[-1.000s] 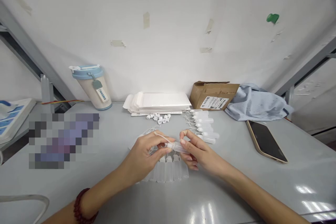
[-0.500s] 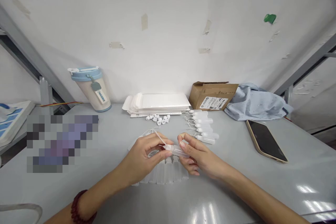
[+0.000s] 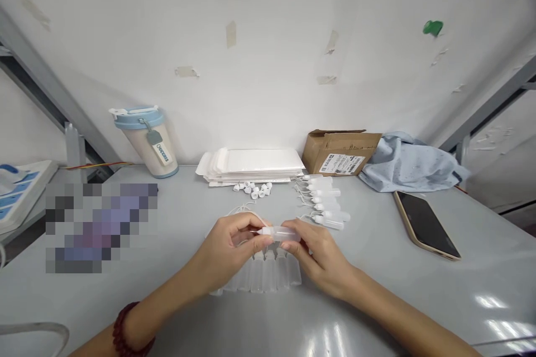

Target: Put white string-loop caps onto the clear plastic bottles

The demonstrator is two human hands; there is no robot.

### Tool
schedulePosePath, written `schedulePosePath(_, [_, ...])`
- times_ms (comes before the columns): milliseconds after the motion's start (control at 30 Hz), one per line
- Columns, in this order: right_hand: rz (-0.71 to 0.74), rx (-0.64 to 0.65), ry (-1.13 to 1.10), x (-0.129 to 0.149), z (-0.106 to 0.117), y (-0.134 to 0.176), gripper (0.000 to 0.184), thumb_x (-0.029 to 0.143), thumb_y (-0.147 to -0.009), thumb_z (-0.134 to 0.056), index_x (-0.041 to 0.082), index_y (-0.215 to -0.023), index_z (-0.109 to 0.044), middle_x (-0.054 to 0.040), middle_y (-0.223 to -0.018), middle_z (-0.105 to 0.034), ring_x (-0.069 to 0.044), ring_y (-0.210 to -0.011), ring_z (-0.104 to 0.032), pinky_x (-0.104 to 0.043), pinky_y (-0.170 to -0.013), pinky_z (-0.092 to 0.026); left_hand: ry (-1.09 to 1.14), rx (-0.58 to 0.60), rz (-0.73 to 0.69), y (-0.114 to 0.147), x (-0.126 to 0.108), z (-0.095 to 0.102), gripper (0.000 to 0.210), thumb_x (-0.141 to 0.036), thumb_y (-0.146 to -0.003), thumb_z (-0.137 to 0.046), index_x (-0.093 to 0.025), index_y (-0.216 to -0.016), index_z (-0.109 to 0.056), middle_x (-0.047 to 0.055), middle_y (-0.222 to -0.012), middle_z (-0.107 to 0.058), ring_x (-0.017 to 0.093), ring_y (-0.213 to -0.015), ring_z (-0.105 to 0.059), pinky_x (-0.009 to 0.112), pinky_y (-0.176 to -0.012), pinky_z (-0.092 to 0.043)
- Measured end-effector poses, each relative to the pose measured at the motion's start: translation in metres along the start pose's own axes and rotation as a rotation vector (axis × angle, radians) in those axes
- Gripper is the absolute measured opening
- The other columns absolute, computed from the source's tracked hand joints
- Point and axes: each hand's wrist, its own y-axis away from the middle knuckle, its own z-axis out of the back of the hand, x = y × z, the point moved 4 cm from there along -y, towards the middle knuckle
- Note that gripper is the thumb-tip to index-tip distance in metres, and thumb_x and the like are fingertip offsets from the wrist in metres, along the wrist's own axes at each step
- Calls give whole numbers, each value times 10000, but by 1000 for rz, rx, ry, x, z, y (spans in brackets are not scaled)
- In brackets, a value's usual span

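Note:
A small translucent dropper bottle (image 3: 280, 233) lies level between my two hands, its white pointed tip toward the left. The thumb and fingers of my left hand (image 3: 237, 242) pinch it at the tip end, where a thin white cord (image 3: 256, 215) loops over. My right hand (image 3: 318, 251) is closed on the bottle's base end. Beneath the hands, a row of similar bottles (image 3: 270, 276) lies side by side on the grey table (image 3: 201, 323), partly hidden by my fingers. White caps (image 3: 253, 189) sit in a loose group behind.
More corded bottles (image 3: 329, 201) lie at the right. White padded envelopes (image 3: 259, 160) are stacked by the wall, beside a cardboard box (image 3: 341, 152) and blue cloth (image 3: 412, 164). A phone (image 3: 427, 226) lies far right; a tumbler (image 3: 146, 142) stands at the left.
My right hand has shifted its hold: its fingers, earlier curled near the bottle's neck, now grip the base end. The bottle has turned from tilted to nearly level. My left hand keeps its pinch.

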Motion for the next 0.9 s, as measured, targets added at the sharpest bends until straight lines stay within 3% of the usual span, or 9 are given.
schedulePosePath(100, [-64,46,-63,0,0,-1,289,397,-930,-383,180,-867,-564,-2,-656,-505,-131,-583,-447,-243,-540,-332,-111,-33,-80,1,-3,1,119,-289,-808,-591,-180,-823,-637,25,-863,-623,144,-778,-564,251,-698,-479])
schedulePosePath(167, [-75,36,-56,0,0,-2,288,395,-932,-380,181,-868,-562,0,-658,-506,-130,-585,-448,-242,-546,-333,-132,-30,-33,0,-1,2,159,-333,-818,-573,-185,-844,-625,20,-849,-619,145,-766,-568,244,-672,-476])
schedulePosePath(333, [-57,11,-5,1,0,-1,258,382,-931,-385,178,-919,-543,-3,-671,-518,-131,-582,-450,-249,-558,-339,-217,0,142,-1,6,1,387,-457,-895,-388,-182,-667,-536,-38,-523,-478,119,-527,-487,231,-521,-400])
schedulePosePath(667, [-229,106,-228,-1,-1,-2,414,517,-897,-381,176,-686,-483,54,-524,-321,-91,-486,-313,-232,-473,-237,-382,-5,-99,3,-3,-1,184,-327,-871,-444,-191,-806,-549,-8,-691,-585,137,-655,-541,227,-565,-402])
schedulePosePath(900, [-143,119,-144,4,-1,-1,377,475,-923,-352,173,-799,-540,25,-602,-415,-109,-556,-396,-233,-517,-301,-310,26,-8,1,1,-2,409,-398,-914,-345,-172,-610,-499,-15,-575,-525,115,-563,-492,234,-567,-399])
